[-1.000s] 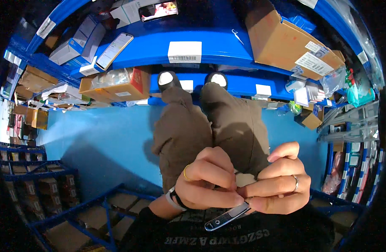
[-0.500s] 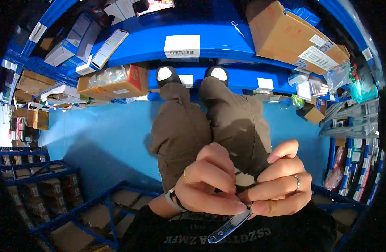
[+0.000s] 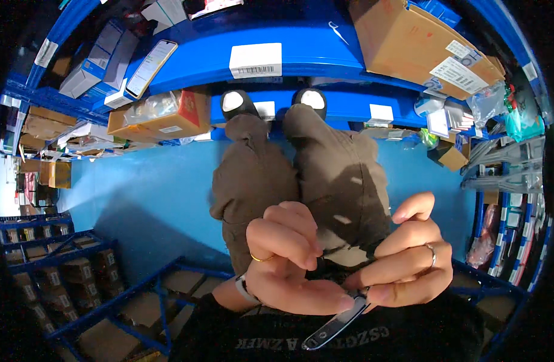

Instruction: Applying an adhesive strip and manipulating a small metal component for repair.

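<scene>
A small dark, silver-edged tool, apparently a nail clipper (image 3: 332, 327), points down-left over my black T-shirt (image 3: 452, 332). My right hand (image 3: 409, 259), a ring on one finger, pinches its upper end between thumb and fingers. My left hand (image 3: 289, 256), with a gold ring and a wrist band, is curled, its thumb at the tool's upper part. Whether it grips the tool or just touches it I cannot make out. Below both hands are my legs in brown trousers (image 3: 337, 175), with black-and-white shoes (image 3: 238, 102) against the blue shelving.
Blue shelving (image 3: 301, 48) ahead holds a phone (image 3: 150, 67), white boxes (image 3: 96, 60), an open carton (image 3: 186, 120) and a large cardboard box (image 3: 421, 54). More racks stand at left (image 3: 78, 265) and right (image 3: 512, 235). The floor (image 3: 138, 193) is blue.
My left hand has shifted a little left and its upper fingers have separated from my right hand's. The tool and right hand have moved slightly right, the tool's lower end also downward.
</scene>
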The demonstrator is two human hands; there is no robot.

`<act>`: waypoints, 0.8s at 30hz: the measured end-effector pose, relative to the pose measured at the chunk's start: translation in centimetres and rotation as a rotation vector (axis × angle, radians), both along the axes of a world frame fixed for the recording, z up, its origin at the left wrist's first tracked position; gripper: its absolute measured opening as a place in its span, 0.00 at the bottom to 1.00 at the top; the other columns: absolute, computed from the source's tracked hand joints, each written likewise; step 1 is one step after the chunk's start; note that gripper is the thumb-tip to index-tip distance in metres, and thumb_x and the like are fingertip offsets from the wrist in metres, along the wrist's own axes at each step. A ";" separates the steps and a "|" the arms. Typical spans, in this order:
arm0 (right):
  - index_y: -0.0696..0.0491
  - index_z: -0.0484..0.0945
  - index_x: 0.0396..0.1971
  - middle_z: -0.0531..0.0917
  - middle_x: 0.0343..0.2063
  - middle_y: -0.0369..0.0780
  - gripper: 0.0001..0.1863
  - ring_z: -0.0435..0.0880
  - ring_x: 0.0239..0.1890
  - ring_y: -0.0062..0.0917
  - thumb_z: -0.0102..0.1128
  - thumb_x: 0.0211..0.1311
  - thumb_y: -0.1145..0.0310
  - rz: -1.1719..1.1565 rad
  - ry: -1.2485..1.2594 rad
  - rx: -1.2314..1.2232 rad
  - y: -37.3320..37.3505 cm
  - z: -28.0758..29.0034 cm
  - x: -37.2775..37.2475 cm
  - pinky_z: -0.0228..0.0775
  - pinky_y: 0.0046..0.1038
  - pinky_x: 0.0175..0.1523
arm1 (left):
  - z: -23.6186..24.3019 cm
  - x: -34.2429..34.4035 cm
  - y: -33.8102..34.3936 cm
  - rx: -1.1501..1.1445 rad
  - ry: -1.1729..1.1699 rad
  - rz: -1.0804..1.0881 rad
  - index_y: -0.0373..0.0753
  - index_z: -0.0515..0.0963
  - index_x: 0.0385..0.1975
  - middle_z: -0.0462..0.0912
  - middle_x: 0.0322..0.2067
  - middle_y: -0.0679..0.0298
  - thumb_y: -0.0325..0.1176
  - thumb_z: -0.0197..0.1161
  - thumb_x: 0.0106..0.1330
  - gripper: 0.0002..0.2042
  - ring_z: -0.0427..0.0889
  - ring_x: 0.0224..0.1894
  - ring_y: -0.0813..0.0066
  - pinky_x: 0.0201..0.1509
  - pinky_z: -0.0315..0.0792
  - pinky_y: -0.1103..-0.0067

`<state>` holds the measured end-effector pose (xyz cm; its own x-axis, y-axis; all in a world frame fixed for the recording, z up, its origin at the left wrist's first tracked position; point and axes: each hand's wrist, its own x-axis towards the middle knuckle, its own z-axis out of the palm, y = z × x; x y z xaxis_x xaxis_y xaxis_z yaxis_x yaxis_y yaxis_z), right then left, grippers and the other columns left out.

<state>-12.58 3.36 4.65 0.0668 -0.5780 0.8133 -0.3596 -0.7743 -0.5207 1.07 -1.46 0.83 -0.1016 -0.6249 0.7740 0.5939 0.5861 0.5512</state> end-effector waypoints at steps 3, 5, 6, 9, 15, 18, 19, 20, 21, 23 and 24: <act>0.44 0.74 0.23 0.80 0.19 0.26 0.04 0.66 0.18 0.11 0.60 0.50 0.69 0.018 -0.022 0.004 0.2 0.0 0.2 0.53 0.28 0.42 | -0.1 0.0 0.2 0.016 -0.011 0.028 0.58 0.81 0.24 0.61 0.31 0.70 0.35 0.73 0.38 0.11 0.65 0.31 0.75 0.29 0.58 0.79; 0.44 0.74 0.23 0.80 0.19 0.26 0.04 0.66 0.19 0.11 0.60 0.50 0.69 0.007 -0.031 0.006 0.1 -0.3 0.1 0.53 0.28 0.42 | -0.1 0.3 0.4 0.033 -0.021 0.049 0.60 0.81 0.24 0.61 0.31 0.71 0.37 0.73 0.39 0.11 0.65 0.31 0.75 0.30 0.58 0.79; 0.44 0.74 0.23 0.80 0.19 0.26 0.04 0.66 0.19 0.11 0.60 0.50 0.69 -0.003 -0.030 0.007 0.1 -0.3 0.0 0.53 0.28 0.42 | -0.1 0.2 0.3 0.023 -0.021 0.051 0.61 0.81 0.24 0.60 0.30 0.71 0.37 0.72 0.39 0.11 0.64 0.31 0.76 0.31 0.59 0.79; 0.44 0.74 0.23 0.80 0.19 0.26 0.04 0.66 0.19 0.11 0.60 0.51 0.69 0.049 -0.060 0.038 0.3 -0.2 0.1 0.54 0.28 0.43 | 0.1 -0.1 0.2 -0.005 -0.035 0.067 0.62 0.80 0.24 0.59 0.30 0.72 0.39 0.72 0.41 0.10 0.64 0.32 0.77 0.33 0.59 0.78; 0.48 0.79 0.18 0.81 0.20 0.32 0.01 0.70 0.16 0.14 0.62 0.43 0.70 0.040 -0.110 -0.049 -0.1 -0.6 0.1 0.60 0.29 0.40 | -0.1 0.0 0.3 -0.031 -0.027 0.122 0.63 0.79 0.23 0.59 0.31 0.72 0.39 0.71 0.42 0.09 0.62 0.33 0.76 0.35 0.58 0.78; 0.47 0.79 0.18 0.81 0.19 0.32 0.01 0.70 0.16 0.14 0.63 0.43 0.70 0.067 -0.109 -0.022 0.0 -0.1 0.3 0.60 0.30 0.40 | -0.1 0.1 0.4 -0.033 -0.059 0.056 0.65 0.78 0.20 0.59 0.32 0.72 0.38 0.72 0.41 0.10 0.60 0.36 0.74 0.36 0.54 0.77; 0.47 0.78 0.17 0.81 0.19 0.32 0.02 0.70 0.15 0.14 0.63 0.42 0.70 0.081 -0.079 -0.011 0.1 0.1 0.0 0.60 0.31 0.41 | -0.1 0.2 0.5 -0.029 -0.057 0.059 0.65 0.78 0.20 0.59 0.32 0.72 0.38 0.72 0.41 0.10 0.60 0.36 0.74 0.37 0.54 0.77; 0.46 0.77 0.19 0.80 0.18 0.30 0.03 0.68 0.16 0.13 0.63 0.45 0.69 0.059 -0.069 0.016 0.3 0.1 0.0 0.58 0.31 0.42 | -0.1 0.2 0.5 -0.025 -0.055 0.060 0.65 0.77 0.20 0.59 0.32 0.72 0.38 0.72 0.41 0.10 0.60 0.36 0.74 0.37 0.55 0.76; 0.45 0.75 0.21 0.79 0.18 0.28 0.04 0.67 0.17 0.13 0.62 0.47 0.69 0.039 -0.061 0.044 0.5 0.0 -0.1 0.56 0.31 0.44 | -0.1 0.2 0.5 -0.021 -0.054 0.062 0.65 0.77 0.20 0.59 0.32 0.72 0.38 0.72 0.41 0.10 0.60 0.36 0.73 0.38 0.55 0.76; 0.48 0.78 0.16 0.81 0.20 0.32 0.03 0.70 0.15 0.14 0.64 0.41 0.71 0.023 -0.114 -0.034 0.2 -0.4 0.0 0.60 0.33 0.42 | -0.2 0.1 0.5 -0.013 -0.050 0.064 0.65 0.77 0.20 0.59 0.32 0.72 0.38 0.72 0.41 0.10 0.60 0.36 0.73 0.39 0.55 0.75; 0.48 0.78 0.16 0.81 0.19 0.32 0.03 0.70 0.15 0.14 0.64 0.40 0.71 0.030 -0.119 -0.022 0.0 -0.3 0.2 0.60 0.34 0.43 | -0.1 0.0 0.5 -0.012 -0.063 0.118 0.65 0.78 0.20 0.59 0.31 0.72 0.39 0.71 0.42 0.09 0.61 0.35 0.75 0.39 0.57 0.76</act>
<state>-12.37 3.41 4.33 -0.0135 -0.5589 0.8291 -0.2727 -0.7957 -0.5408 1.10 -0.92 0.73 -0.0768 -0.6258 0.7762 0.4846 0.6569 0.5776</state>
